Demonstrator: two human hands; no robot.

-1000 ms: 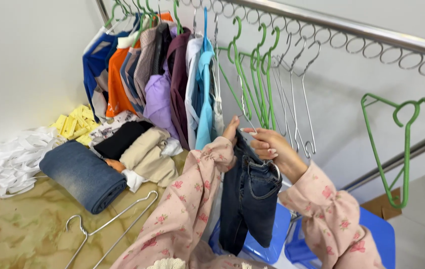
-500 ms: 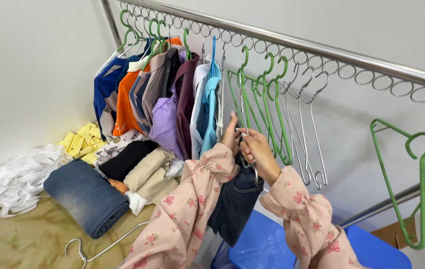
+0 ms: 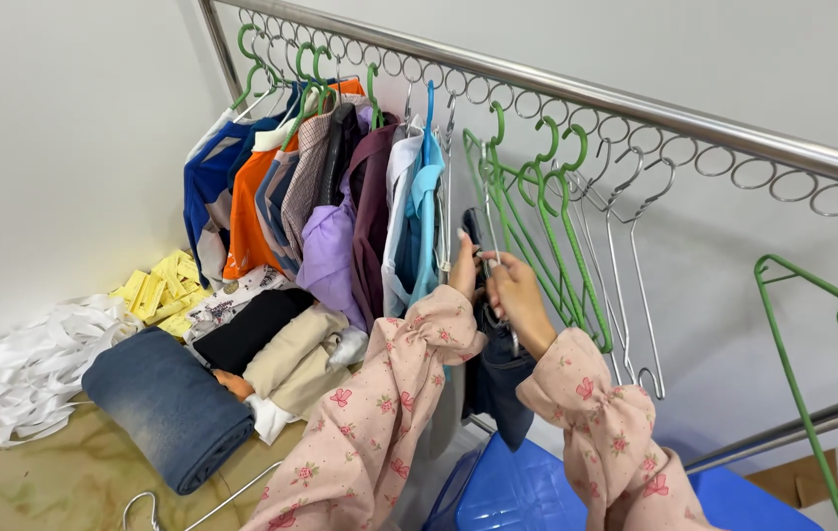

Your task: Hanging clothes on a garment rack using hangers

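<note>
Dark garment (image 3: pixel 499 379) hangs vertical, directly below both hands. Left hand (image 3: pixel 462 267) & right hand (image 3: pixel 517 300) grip its hanger top; rail (image 3: pixel 635 103) above, w/ right hand nearer.

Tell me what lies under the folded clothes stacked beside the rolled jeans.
Under the folded clothes only an orange piece and white fabric peek out, beside the rolled jeans. Whatever lies further beneath is covered by the stack.

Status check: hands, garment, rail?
Left hand and right hand both gripping dark jeans on metal hanger, raised near rail. Green hangers crowd beside it.
</note>
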